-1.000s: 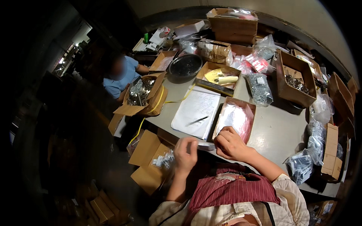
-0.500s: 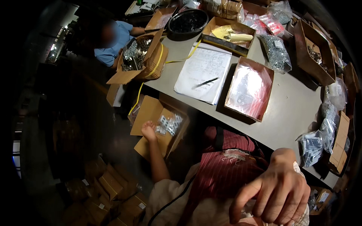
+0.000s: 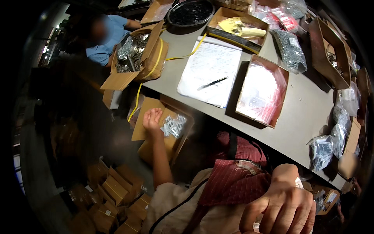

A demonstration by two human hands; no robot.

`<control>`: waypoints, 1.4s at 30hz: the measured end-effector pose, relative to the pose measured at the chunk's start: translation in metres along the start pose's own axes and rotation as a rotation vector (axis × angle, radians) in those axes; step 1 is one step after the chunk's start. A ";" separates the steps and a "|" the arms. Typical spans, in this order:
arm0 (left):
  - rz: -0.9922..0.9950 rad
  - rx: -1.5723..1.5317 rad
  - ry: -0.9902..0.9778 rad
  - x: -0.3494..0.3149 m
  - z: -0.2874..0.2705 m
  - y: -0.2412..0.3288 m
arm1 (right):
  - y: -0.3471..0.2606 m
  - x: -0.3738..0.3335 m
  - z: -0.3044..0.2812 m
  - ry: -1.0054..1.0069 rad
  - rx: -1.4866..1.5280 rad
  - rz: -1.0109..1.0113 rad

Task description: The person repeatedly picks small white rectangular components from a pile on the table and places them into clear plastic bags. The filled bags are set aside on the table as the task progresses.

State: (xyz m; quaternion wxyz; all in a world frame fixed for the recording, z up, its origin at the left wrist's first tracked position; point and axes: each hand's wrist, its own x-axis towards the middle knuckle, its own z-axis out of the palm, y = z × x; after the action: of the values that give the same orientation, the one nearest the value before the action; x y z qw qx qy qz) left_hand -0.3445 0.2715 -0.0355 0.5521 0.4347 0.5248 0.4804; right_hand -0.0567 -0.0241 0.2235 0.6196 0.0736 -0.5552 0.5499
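Note:
My left hand (image 3: 152,119) is raised over the far left side of an open cardboard box (image 3: 151,150) below the table's edge. Its fingers are loosely bent, and I see nothing in them. Inside that box lie several small clear bags of grey metal parts (image 3: 174,125), just right of the hand. At the lower right my right hand (image 3: 282,208) is close to the camera, back up, fingers curled down side by side. A bit of white shows between its thumb and forefinger. Its fingertips are cut off by the lower edge, so what it holds is hidden.
On the grey table (image 3: 288,134) lie papers (image 3: 204,72) with a pen (image 3: 212,83), a box of clear bags (image 3: 259,91), a black basin (image 3: 191,13) and bagged hardware (image 3: 290,50). A person in blue (image 3: 113,37) is at the far left. Cartons (image 3: 117,187) stand lower left.
My left hand has risen away from the small bags, its fingers now pointing up. The view has shifted slightly. A person's blurred head has come into sight at the right edge.

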 end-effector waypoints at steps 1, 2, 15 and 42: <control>0.026 0.003 -0.036 -0.004 0.013 0.009 | -0.003 0.000 0.001 0.011 -0.008 -0.013; 0.053 0.002 -0.081 -0.005 0.029 0.016 | -0.006 0.000 0.003 0.020 -0.029 -0.027; 0.222 0.077 -0.741 -0.091 0.232 0.053 | -0.059 -0.032 0.067 0.327 -0.482 -0.541; 1.394 1.226 -1.228 -0.343 0.414 -0.119 | -0.238 -0.137 0.218 0.760 -0.365 -1.436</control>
State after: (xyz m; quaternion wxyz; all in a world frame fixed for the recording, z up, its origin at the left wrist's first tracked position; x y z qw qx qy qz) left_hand 0.0813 -0.0761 -0.0673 0.0192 0.9975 -0.0482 0.0480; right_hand 0.0227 -0.3503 0.3228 0.9671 0.1177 -0.2065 -0.0903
